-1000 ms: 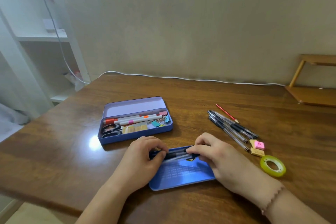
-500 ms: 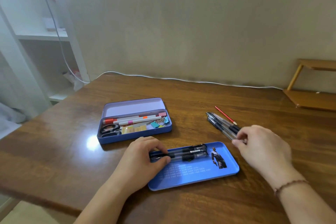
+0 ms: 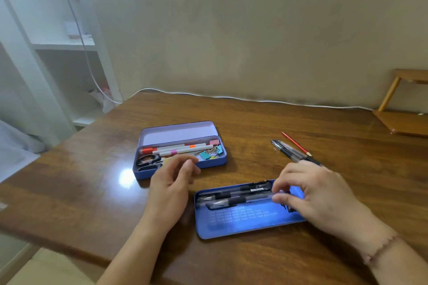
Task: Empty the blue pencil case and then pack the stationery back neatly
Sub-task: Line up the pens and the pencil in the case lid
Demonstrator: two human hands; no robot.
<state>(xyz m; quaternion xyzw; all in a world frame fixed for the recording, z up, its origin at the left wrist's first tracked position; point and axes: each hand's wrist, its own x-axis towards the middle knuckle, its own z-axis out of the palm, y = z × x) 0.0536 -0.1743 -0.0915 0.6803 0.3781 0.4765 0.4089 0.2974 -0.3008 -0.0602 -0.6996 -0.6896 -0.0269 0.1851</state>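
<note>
The open blue pencil case (image 3: 213,164) sits at the centre of the table, holding markers (image 3: 185,148), scissors (image 3: 148,161) and coloured binder clips (image 3: 209,154). In front of it lies a flat blue tray (image 3: 243,224) with several black pens (image 3: 234,194) lined up along its far edge. My right hand (image 3: 319,196) is over the tray's right end and pinches the end of a clear pen (image 3: 257,199) lying beside the others. My left hand (image 3: 171,183) hovers between case and tray, fingers loosely curled, holding nothing.
Several loose pens (image 3: 289,151) and a red pencil (image 3: 296,144) lie on the table to the right, behind my right hand. A wooden rack (image 3: 403,122) stands at the far right, a white cable (image 3: 254,99) runs along the wall, and white shelves (image 3: 64,44) stand at the left.
My right hand reached to the loose pens and came back to the tray with a pen. My left hand lifted off the pens in the tray and drew back to the left.
</note>
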